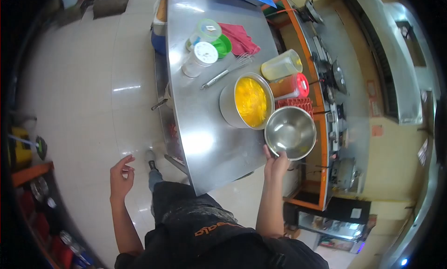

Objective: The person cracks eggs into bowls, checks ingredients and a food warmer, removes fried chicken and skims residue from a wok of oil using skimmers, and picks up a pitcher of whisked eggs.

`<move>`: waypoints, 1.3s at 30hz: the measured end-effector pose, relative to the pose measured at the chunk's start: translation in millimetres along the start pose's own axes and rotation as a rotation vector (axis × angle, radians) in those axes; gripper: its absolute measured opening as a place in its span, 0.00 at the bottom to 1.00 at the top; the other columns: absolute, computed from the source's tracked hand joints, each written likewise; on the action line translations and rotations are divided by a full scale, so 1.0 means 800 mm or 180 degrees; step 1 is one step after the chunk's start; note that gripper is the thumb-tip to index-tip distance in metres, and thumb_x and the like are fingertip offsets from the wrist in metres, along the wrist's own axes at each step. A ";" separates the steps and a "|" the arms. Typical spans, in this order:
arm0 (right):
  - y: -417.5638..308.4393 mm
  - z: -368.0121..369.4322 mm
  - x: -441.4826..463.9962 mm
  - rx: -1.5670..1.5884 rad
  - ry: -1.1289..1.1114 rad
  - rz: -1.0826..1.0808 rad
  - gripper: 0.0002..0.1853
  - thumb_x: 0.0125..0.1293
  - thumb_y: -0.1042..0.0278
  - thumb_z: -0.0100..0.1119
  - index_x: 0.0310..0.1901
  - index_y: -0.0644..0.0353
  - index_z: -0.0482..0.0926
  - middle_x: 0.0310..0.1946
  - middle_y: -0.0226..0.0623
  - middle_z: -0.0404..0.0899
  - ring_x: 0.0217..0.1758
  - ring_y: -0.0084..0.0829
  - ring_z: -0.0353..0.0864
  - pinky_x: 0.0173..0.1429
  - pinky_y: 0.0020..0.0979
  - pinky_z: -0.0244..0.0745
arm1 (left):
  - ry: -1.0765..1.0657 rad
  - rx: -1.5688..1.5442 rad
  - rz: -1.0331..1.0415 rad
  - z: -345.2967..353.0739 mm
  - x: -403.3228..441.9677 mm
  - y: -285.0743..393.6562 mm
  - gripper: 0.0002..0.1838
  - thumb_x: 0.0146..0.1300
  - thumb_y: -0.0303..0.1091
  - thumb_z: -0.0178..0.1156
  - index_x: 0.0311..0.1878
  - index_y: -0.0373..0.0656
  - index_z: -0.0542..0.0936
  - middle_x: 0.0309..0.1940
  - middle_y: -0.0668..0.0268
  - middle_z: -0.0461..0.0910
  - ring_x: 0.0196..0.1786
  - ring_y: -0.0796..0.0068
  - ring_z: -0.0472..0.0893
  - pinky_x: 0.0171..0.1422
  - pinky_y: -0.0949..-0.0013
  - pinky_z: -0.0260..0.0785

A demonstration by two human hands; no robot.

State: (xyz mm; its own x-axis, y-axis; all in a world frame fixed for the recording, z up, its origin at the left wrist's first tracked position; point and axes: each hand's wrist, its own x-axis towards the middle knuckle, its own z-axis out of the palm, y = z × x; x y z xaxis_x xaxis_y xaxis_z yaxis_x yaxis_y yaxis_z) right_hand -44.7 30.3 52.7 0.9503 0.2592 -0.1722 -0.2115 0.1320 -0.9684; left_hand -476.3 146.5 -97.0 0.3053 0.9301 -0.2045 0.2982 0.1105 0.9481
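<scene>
My right hand (pixel 275 164) grips the near rim of an empty steel bowl (pixel 291 133), which is tilted toward me beside a large pot. The pot (pixel 228 106) stands on the steel table and holds a yellow, egg-like mixture (pixel 251 101). My left hand (pixel 122 177) hangs over the floor left of the table, fingers loosely curled and apart, holding nothing. A whisk (pixel 228 71) lies on the table behind the pot. To the pot's right are a clear jug (pixel 281 65) with yellow residue and a red-lidded container (pixel 291 86).
On the steel table (pixel 198 124), a white-lidded jar (pixel 200 59), a clear container (pixel 207 30), a green bowl (pixel 222 45) and a red cloth (pixel 237 38) stand farther back. Red trays (pixel 295 103) sit near the right edge. Stoves with pans (pixel 337 77) line the right side.
</scene>
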 end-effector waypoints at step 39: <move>-0.095 -1.325 0.273 -0.3045 0.2978 0.1270 0.23 0.46 0.58 0.67 0.39 0.70 0.80 0.37 0.57 0.81 0.43 0.50 0.81 0.49 0.41 0.76 | -0.4854 0.5047 0.2210 1.345 -0.258 0.328 0.30 0.56 0.54 0.57 0.58 0.43 0.74 0.49 0.53 0.79 0.55 0.55 0.77 0.57 0.58 0.70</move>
State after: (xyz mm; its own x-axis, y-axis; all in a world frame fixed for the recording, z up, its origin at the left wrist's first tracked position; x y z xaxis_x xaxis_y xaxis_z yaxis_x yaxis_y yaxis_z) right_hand 420.7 -937.0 -102.2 0.7420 -0.6535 -0.1500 -0.6252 -0.5936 -0.5067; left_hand 512.0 -393.7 -68.3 0.6320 -0.2422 -0.7361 -0.1224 -0.9692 0.2138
